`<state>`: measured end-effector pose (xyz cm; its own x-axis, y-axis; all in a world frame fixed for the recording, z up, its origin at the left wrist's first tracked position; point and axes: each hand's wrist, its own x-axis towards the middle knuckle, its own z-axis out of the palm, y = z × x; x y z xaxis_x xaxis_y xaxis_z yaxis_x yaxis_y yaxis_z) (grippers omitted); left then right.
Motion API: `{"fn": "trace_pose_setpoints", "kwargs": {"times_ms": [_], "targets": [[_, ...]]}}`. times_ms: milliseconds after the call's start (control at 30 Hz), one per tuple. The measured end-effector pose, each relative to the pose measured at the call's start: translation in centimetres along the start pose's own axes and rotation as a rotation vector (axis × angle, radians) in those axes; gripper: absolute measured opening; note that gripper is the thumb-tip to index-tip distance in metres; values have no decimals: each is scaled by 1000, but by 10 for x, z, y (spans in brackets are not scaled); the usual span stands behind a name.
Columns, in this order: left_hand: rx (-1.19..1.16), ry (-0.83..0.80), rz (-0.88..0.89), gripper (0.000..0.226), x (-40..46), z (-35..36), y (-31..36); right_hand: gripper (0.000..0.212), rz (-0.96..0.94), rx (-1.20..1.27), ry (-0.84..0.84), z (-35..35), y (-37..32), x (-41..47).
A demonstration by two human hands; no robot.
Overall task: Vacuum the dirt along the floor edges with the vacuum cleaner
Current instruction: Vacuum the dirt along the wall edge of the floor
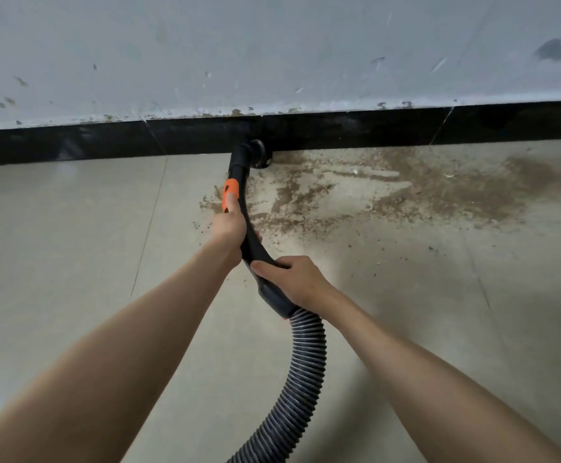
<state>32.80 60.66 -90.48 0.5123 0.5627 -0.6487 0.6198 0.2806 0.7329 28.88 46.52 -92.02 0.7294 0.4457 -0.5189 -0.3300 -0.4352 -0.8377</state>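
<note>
Black skirting (339, 128) blocks ahead; bare floor (72, 245) open left

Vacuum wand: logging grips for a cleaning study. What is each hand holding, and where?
Left hand grips the vacuum wand below its orange sleeve; right hand grips its rear end.

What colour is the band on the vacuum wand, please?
Orange band, on the black wand; the head view shows it.

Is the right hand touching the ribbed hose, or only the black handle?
Apart. The head view shows the right hand gripping the black handle, with the handle's cuff showing between its fingers and the ribbed hose.
</note>
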Motion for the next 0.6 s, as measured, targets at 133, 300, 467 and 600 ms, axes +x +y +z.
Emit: {"fn": "trace_pose_setpoints", "kwargs": {"times_ms": [133, 300, 467, 600], "targets": [[34, -15, 5, 74, -9, 25, -3, 43, -16, 35, -8, -20, 14, -4], [116, 7, 21, 70, -24, 56, -6, 43, -24, 40, 12, -45, 31, -11], [153, -18, 18, 70, -38, 86, -9, 46, -25, 48, 71, -64, 46, -19], [202, -67, 28, 72, -51, 109, -8, 49, -15, 74, 122, -77, 56, -26]]}}
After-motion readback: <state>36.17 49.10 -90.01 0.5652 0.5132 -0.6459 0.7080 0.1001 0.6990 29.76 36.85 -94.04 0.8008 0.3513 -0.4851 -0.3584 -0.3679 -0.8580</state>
